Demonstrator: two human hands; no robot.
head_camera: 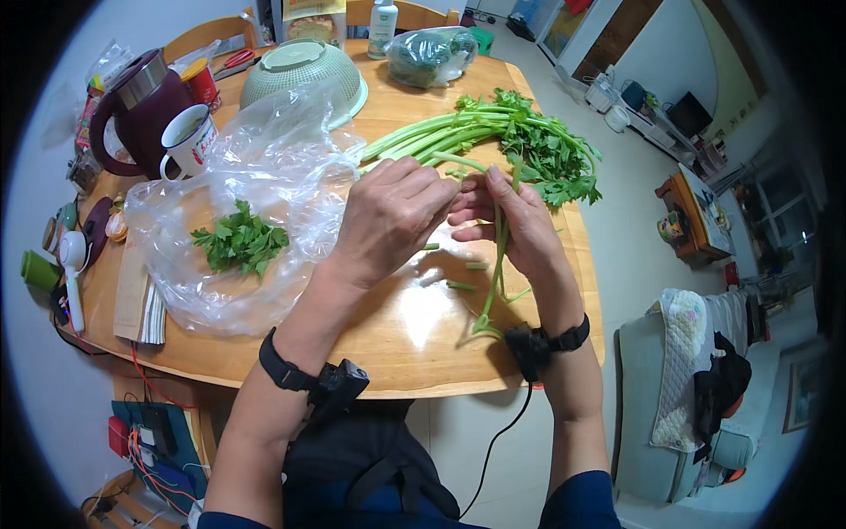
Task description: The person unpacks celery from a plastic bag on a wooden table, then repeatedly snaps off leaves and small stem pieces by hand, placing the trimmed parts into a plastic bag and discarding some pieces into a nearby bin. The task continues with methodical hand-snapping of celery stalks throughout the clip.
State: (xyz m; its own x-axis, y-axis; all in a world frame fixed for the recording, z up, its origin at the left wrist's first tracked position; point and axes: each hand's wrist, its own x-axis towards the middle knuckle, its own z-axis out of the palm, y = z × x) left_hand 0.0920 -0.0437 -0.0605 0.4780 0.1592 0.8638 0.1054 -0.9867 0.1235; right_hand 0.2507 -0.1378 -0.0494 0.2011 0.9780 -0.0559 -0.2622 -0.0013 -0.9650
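My right hand (529,221) holds a thin celery stalk (497,278) between thumb and fingers; its lower end hangs over the table. Another length of pale stem (456,159) reaches the right thumb from the left. Knuckles up, my left hand (396,215) pinches at a thin part of the celery by the right fingertips; the exact grip is partly hidden. Beyond both hands lies a bunch of celery (456,129) with leaves towards the right. Short cut stem pieces (461,285) are scattered below the hands. Plucked celery leaves (241,239) lie on a clear plastic bag (198,301) at left.
An upturned green colander (301,69), a bagged green vegetable (429,56) and a pump bottle (382,30) stand at the back. An enamel mug (192,142) and a purple kettle (142,99) are at left. A cable (492,443) hangs from the right wrist device (527,350).
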